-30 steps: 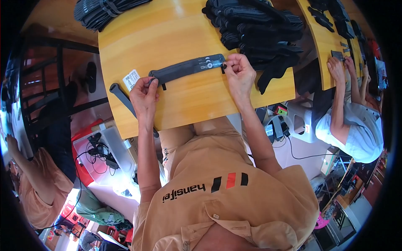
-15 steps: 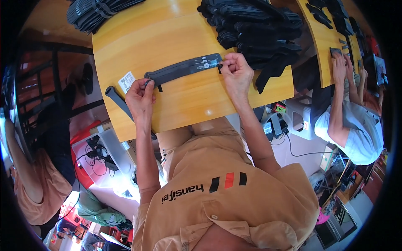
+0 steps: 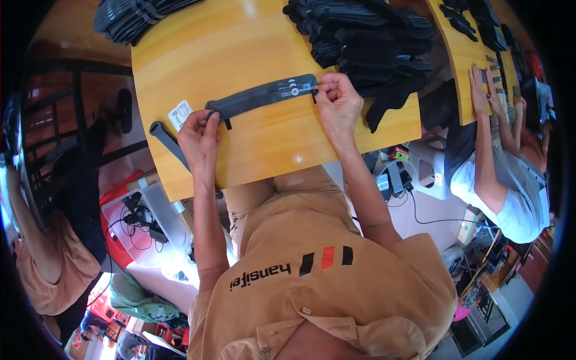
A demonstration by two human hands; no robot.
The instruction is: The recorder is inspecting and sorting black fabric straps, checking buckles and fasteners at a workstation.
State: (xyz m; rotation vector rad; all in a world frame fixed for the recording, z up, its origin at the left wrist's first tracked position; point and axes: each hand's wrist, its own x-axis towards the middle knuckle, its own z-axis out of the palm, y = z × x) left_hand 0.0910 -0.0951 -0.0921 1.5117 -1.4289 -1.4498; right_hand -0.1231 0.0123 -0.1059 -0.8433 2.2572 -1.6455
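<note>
A long, flat, dark grey strip (image 3: 255,101) with pale printing near its right end lies slantwise over the wooden table (image 3: 240,48). My left hand (image 3: 201,135) pinches its left end between thumb and fingertips. At the other end, the thumb and fingers of my right hand (image 3: 338,105) are closed on the corner; small black tabs show below the strip by both hands. Beside my left hand lies a white printed label sheet (image 3: 178,112), partly covered by the fingers. A second dark band (image 3: 167,141) runs beneath my left wrist toward the table's near edge.
A heap of black socks (image 3: 366,45) fills the table's far right. Stacked dark strips (image 3: 129,21) sit at the far left. Below stands a clear plastic bin (image 3: 141,231) with cables. Co-workers are at both sides; one's hands (image 3: 480,93) rest at another table.
My hands and the strip stay almost in place, with only a slight shift. The right-hand co-worker's hands have moved and now lie flatter on their table.
</note>
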